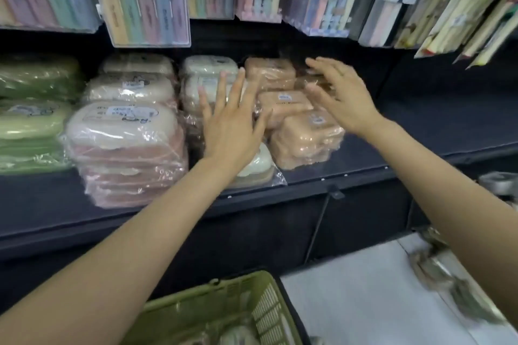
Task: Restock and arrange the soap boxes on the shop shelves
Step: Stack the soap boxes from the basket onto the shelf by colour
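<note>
- Black shop shelf (364, 173) with a clear front lip.
- Pale tiled floor (364, 302) below, at right.
- Packs of pastel stationery (151, 8) hanging above the shelf.

Green soap boxes (33, 120), pink-and-cream stack (126, 148), peach boxes (305, 140), black shelf (364, 165), olive-green basket (224, 305)

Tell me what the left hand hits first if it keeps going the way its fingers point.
Most likely the white soap boxes stacked right past the left hand; its straight fingers already overlap them in view, though depth is unclear.
</note>
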